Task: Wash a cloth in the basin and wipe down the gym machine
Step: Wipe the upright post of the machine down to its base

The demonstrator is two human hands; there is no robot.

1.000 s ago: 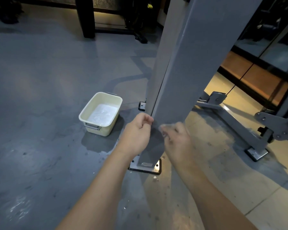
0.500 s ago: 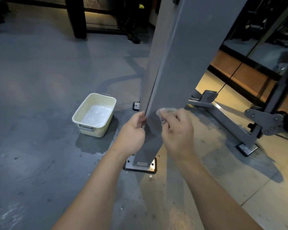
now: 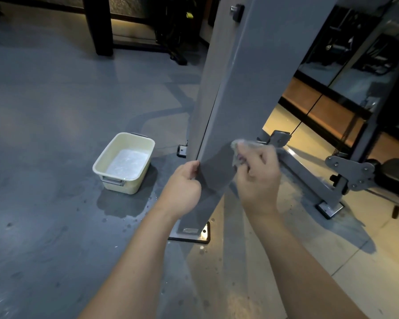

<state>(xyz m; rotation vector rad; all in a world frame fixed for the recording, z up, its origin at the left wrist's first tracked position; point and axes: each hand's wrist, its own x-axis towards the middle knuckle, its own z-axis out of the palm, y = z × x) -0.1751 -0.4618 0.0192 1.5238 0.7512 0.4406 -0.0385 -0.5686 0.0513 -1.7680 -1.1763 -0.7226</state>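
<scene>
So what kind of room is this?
Most likely a gym. A tall grey machine post is bolted to the floor, a cable runs down to a pulley bracket, and what looks like a padded bench sits at the right. Someone is cleaning: a cloth is on the post and a basin sits nearby.

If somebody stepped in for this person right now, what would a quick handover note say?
Left hand: grips the near edge of the machine's grey post, steadying it.
Right hand: holds the wet cloth against the post's face.
Basin: on the floor left of the post, whitish water inside, splashes around it.
Done: cloth looks washed; the post's lower face shows a darker, wet patch.
Left: the post above the cloth, then the base frame to the right.
</scene>
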